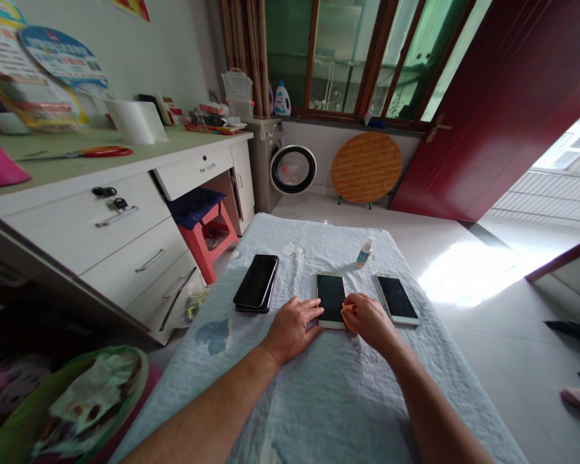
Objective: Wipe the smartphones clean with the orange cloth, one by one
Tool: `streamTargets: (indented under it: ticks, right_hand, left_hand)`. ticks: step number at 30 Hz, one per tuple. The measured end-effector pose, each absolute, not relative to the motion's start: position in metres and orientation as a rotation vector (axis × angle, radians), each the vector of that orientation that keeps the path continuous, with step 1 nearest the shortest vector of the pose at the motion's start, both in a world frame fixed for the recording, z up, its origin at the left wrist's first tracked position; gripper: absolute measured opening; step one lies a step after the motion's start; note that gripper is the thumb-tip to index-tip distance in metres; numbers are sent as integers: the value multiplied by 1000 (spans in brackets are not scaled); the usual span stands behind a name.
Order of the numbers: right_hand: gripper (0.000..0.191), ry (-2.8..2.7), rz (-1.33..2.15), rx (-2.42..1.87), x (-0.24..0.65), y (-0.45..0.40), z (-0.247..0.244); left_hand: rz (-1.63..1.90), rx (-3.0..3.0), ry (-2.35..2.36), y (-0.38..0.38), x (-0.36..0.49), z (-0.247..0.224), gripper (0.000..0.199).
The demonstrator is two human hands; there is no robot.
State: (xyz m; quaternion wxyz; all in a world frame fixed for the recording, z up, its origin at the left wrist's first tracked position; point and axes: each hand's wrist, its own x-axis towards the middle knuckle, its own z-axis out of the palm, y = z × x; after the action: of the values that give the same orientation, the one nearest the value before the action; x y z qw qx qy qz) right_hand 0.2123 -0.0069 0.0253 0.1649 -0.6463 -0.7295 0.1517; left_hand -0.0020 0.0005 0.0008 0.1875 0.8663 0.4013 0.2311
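Note:
A white-framed smartphone (pixel 331 296) lies face up on the cloth-covered table (pixel 314 386), its screen dark. My left hand (pixel 294 328) rests at the phone's left edge, fingers stretched out and touching it. In my right hand (pixel 367 319) is a bunched orange cloth (pixel 349 317), pressed against the phone's right edge. To the right lies another white-framed phone (pixel 397 299). A stack of dark phones (pixel 257 282) sits to the left. Behind the middle phone stands a small spray bottle (pixel 365 252) with a blue label.
Left of the table, a white desk (pixel 101 225) holds a paper roll (pixel 133 121) and red-handled scissors (pixel 106 152). A red stool (pixel 207 235) is tucked beneath it. A waste bin (pixel 140 367) stands at lower left. Farther back are a washing machine (pixel 265 154) with its door open and a round wooden tabletop (pixel 367 166).

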Motion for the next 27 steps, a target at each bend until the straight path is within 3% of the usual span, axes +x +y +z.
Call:
streamTargets:
  ticks: [17, 27]
  right_hand:
    - [23, -2048, 195, -2001, 206, 71, 22]
    - [24, -2220, 223, -1950, 196, 108, 24]
  left_hand:
    - [667, 2485, 1154, 2, 0, 3, 33]
    - [637, 2458, 1166, 3, -1, 3, 37]
